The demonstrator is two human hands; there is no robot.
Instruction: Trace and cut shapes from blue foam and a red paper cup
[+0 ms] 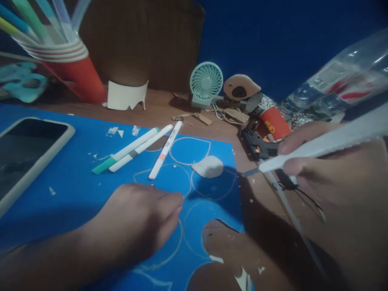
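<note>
My left hand (pixel 142 220) rests fingers-down on a blue sheet (pixel 75 178) marked with white circle outlines, its fingertips pressing near one outline. My right hand (pixel 333 190) is raised at the right and grips a white craft knife (pixel 321 147), its blade tip pointing left over the sheet's right edge. A white cut-out piece (pixel 208 166) lies on the sheet beyond the blade. Rounded shapes are cut out of the sheet's near edge (pixel 224 246).
Three white markers (pixel 138 149) lie on the sheet; a phone (pixel 27 155) sits at the left. Behind are a red cup of pens (pixel 72 64), a small teal fan (pixel 206 83), a black glue gun (pixel 257 145) and a plastic bottle (pixel 339 87).
</note>
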